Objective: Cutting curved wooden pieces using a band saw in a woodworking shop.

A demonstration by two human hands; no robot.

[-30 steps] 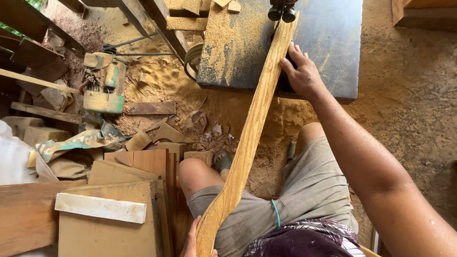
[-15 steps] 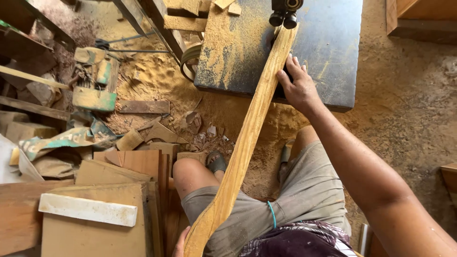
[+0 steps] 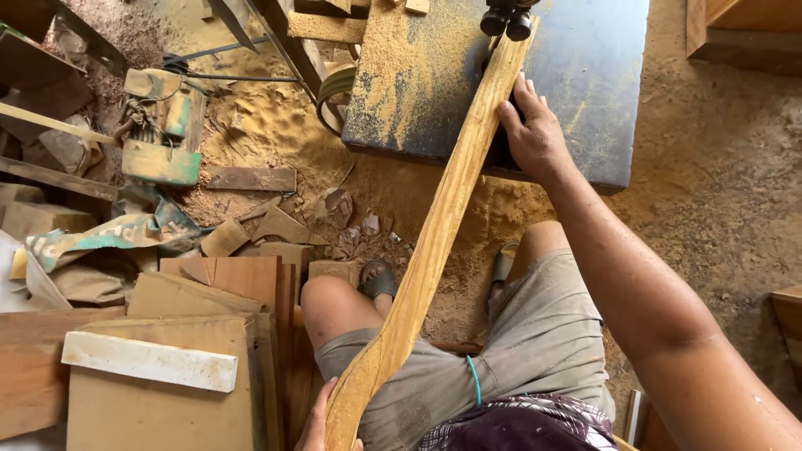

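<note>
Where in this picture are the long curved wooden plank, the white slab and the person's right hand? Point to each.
long curved wooden plank (image 3: 434,242): head view, middle of its length.
white slab (image 3: 149,362): head view, centre of its top face.
right hand (image 3: 532,134): head view, back of the hand.

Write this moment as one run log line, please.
right hand: presses long curved wooden plank | left hand: holds plank's near end | plank on dark sawdust-covered saw table

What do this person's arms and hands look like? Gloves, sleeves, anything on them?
Both hands are bare: no gloves, rings or watch show. The right hand leads to a long forearm, uncovered, with no sleeve and a few pale specks near the elbow. Only the fingers of the left hand show at the bottom edge.
</note>
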